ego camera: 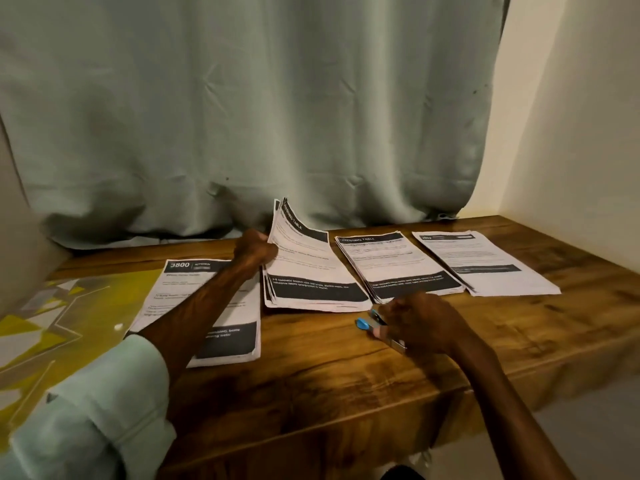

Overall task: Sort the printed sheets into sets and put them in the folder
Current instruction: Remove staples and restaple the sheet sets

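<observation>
Printed sheets [408, 285] are laid out in four piles, side by side, across the middle of a wooden surface [329, 375]. A grey-green curtain [242, 116] is hung behind it, its hem bunched on the far edge, and a cream wall [571, 133] is seen to the right. The left end of the surface is covered by a glossy yellow patterned cover [52, 323]; whether this is the folder cannot be told.

The leftmost pile [180, 289], headed "3800 KITCHEN", is crossed by the left forearm, whose pale green sleeve [104, 410] is rolled up. Just beside it lies the second pile [311, 282], its upper sheets raised and curled at the far end. The third pile [394, 261] and the rightmost pile [485, 265] are lying flat, their edges touching or slightly overlapped.

The left edge of the second pile is gripped by the left hand [254, 251], its fingers closed on the lifted sheets. The right hand [422, 320] is placed near the front of the third pile, its fingers curled around a blue and metal stapler [363, 323], which is blurred.
</observation>
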The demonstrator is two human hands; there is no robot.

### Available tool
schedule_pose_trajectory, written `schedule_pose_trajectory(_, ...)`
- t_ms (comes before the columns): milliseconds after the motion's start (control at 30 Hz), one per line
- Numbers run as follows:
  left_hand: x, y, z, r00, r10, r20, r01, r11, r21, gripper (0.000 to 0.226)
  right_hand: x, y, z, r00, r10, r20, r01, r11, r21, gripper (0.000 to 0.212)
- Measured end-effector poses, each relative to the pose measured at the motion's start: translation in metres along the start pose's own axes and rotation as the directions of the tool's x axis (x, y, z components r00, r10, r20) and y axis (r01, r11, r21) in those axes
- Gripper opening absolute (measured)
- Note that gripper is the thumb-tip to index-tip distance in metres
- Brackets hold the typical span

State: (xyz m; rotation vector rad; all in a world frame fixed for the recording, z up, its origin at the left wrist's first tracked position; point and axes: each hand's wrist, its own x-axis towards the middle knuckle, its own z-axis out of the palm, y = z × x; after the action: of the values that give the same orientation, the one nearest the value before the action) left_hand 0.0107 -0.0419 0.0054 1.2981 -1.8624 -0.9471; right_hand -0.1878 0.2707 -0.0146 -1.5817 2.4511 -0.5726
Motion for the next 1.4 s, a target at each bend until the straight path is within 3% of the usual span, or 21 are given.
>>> schedule_pose_trajectory(67, -0.005, 0.006, -0.005, 1.0, -0.005, -0.029, 0.005, 1.0, -0.021, 0.014, -0.012, 0.004, 0.007, 1.0, -0.015, -0.019, 0.015, 1.0, -0.022, 0.044)
schedule_pose_trajectory(133, -0.014, 0.014, -0.011, 0.998, 0.014, -0.066, -0.017, 0.999, -0.048, 0.013, -0.02, 0.004, 0.014, 0.995, -0.021, -0.094, 0.022, 1.0, 0.013, 0.031)
schedule_pose_trajectory(267, -0.037, 0.027, -0.025, 0.994, 0.058, -0.09, -0.068, 0.992, -0.104, 0.025, -0.025, 0.019, 0.017, 0.984, 0.055, -0.17, -0.046, 0.997, 0.057, 0.024)
schedule_pose_trajectory(433, -0.063, 0.038, -0.045, 0.991, 0.068, -0.119, -0.086, 0.985, -0.15, 0.03, -0.031, 0.059, -0.006, 0.956, 0.113, -0.271, -0.135, 0.989, -0.062, 0.025)
schedule_pose_trajectory(600, -0.081, 0.043, -0.06, 0.988, 0.052, -0.148, -0.087, 0.966, -0.243, 0.033, -0.026, 0.084, -0.022, 0.924, 0.228, -0.307, -0.259, 0.964, -0.064, 0.016)
schedule_pose_trajectory(700, -0.085, 0.043, -0.063, 0.987, 0.044, -0.153, -0.087, 0.954, -0.288, 0.033, -0.021, 0.073, -0.02, 0.916, 0.233, -0.327, -0.279, 0.955, -0.099, 0.038)
schedule_pose_trajectory(767, -0.088, 0.042, -0.062, 0.989, 0.046, -0.142, -0.09, 0.942, -0.324, 0.032, -0.019, 0.05, -0.013, 0.911, 0.088, -0.403, -0.115, 0.992, -0.043, 0.043)
schedule_pose_trajectory(833, -0.09, 0.04, -0.058, 0.99, 0.053, -0.128, -0.097, 0.924, -0.371, 0.03, -0.019, 0.015, 0.001, 0.872, 0.039, -0.488, 0.065, 0.979, 0.195, 0.026)
schedule_pose_trajectory(867, -0.091, 0.039, -0.056, 0.991, 0.055, -0.123, -0.099, 0.915, -0.392, 0.03, -0.02, -0.006, 0.007, 0.883, 0.096, -0.459, 0.073, 0.938, 0.339, 0.022)
schedule_pose_trajectory(933, -0.092, 0.035, -0.052, 0.992, 0.05, -0.118, -0.096, 0.902, -0.422, 0.03, -0.017, -0.042, 0.015, 0.948, 0.23, -0.22, -0.035, 0.763, 0.645, 0.039)
schedule_pose_trajectory(1000, -0.093, 0.032, -0.051, 0.991, 0.051, -0.127, -0.103, 0.886, -0.452, 0.029, -0.009, -0.069, 0.018, 0.958, 0.258, 0.122, -0.224, 0.414, 0.883, 0.058)
schedule_pose_trajectory(1033, -0.093, 0.031, -0.051, 0.99, 0.052, -0.133, -0.109, 0.877, -0.468, 0.029, -0.005, -0.076, 0.019, 0.95, 0.228, 0.213, -0.272, 0.271, 0.924, 0.065)
schedule_pose_trajectory(1067, -0.093, 0.031, -0.053, 0.988, 0.052, -0.142, -0.116, 0.867, -0.485, 0.03, 0.0, -0.082, 0.021, 0.948, 0.213, 0.236, -0.275, 0.18, 0.944, 0.065)
schedule_pose_trajectory(1133, -0.091, 0.03, -0.057, 0.984, 0.051, -0.169, -0.131, 0.855, -0.502, 0.03, 0.012, -0.085, 0.026, 0.946, 0.257, 0.196, -0.227, 0.098, 0.969, 0.051)
schedule_pose_trajectory(1233, -0.082, 0.028, -0.062, 0.977, 0.053, -0.208, -0.158, 0.831, -0.533, 0.03, 0.028, -0.089, 0.03, 0.945, 0.214, 0.248, -0.251, -0.013, 0.968, 0.058)
schedule_pose_trajectory(1333, -0.076, 0.028, -0.058, 0.975, 0.04, -0.218, -0.164, 0.793, -0.586, 0.031, 0.039, -0.098, 0.03, 0.95, 0.104, 0.294, -0.262, -0.242, 0.934, 0.046)
schedule_pose_trajectory(1400, -0.076, 0.029, -0.048, 0.976, 0.022, -0.218, -0.158, 0.76, -0.63, 0.031, 0.047, -0.106, 0.031, 0.957, 0.123, 0.264, -0.208, -0.345, 0.915, 0.037)
